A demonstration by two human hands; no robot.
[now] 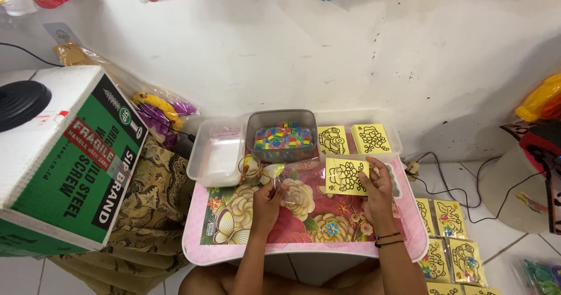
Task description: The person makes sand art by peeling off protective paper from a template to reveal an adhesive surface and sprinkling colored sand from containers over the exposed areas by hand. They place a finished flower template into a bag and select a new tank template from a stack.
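pinching a yellow card (346, 177) by its right edge, the right hand (377, 191) grip is closed on it.

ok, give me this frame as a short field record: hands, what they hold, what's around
view: head camera, looking down at a small pink floral table
left hand: pinching a clear plastic sleeve
right hand: holding a yellow card with a black outline drawing
behind hands: grey tub of coloured pieces, clear tray, two yellow cards in a clear bin
near left hand: small glass
floor, right: packed yellow cards
left: cardboard box
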